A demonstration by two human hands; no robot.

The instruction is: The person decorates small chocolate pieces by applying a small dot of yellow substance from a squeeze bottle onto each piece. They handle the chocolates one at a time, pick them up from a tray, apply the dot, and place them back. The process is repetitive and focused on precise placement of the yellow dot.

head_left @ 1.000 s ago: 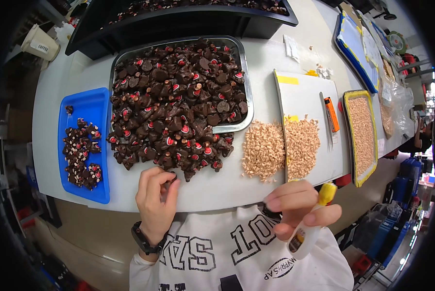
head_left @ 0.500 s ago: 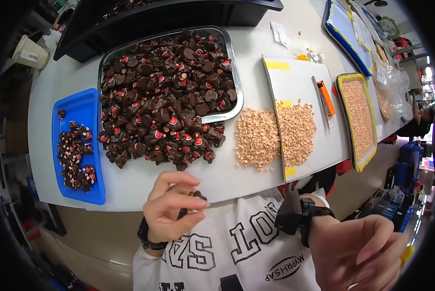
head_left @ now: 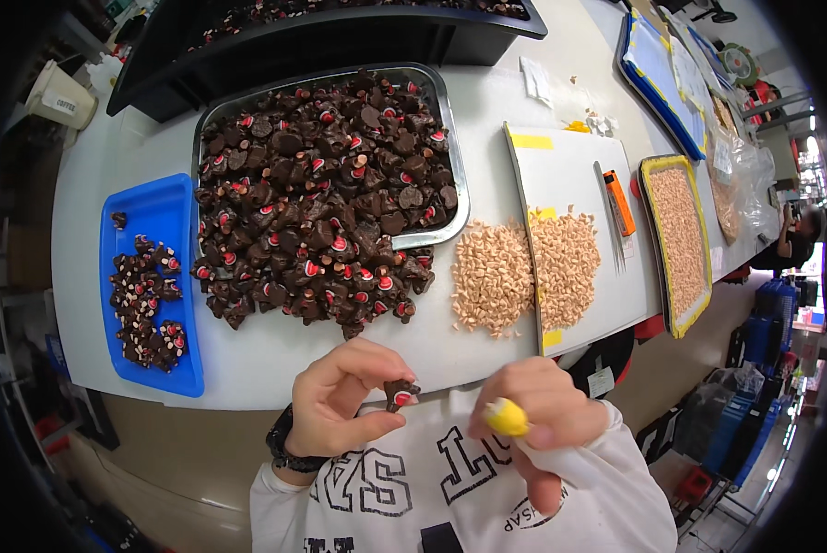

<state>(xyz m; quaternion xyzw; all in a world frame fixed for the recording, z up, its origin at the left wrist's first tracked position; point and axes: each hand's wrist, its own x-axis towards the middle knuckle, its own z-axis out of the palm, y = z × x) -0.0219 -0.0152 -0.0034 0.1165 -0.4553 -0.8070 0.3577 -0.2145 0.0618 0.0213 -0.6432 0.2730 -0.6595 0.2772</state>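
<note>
My left hand (head_left: pixel 344 398) is pinching a small dark brown figure (head_left: pixel 401 394) with a red-and-white mark, between thumb and fingertips, just off the table's near edge. To its right, my right hand (head_left: pixel 544 410) is closed around an object with a yellow nozzle-like tip (head_left: pixel 508 417); most of that object is hidden in the fist. The yellow tip points toward the figure and stays apart from it. Many similar dark brown figures (head_left: pixel 330 212) fill a metal tray (head_left: pixel 459 175) and spill over its near side. Small beige pieces (head_left: pixel 493 281) lie piled to the right.
At left, a blue tray (head_left: pixel 188 313) holds dark figures with beige bits. A black bin (head_left: pixel 358 44) stands behind the metal tray. On a white board (head_left: pixel 575 157) lie more beige pieces, tweezers (head_left: pixel 609 214) and an orange box (head_left: pixel 620 205). A yellow-edged tray (head_left: pixel 647 189) sits farther right.
My right hand has come up and left from the lower right, bringing the yellow tip near my left hand. The figure in my left hand is turned, its red mark showing now.
</note>
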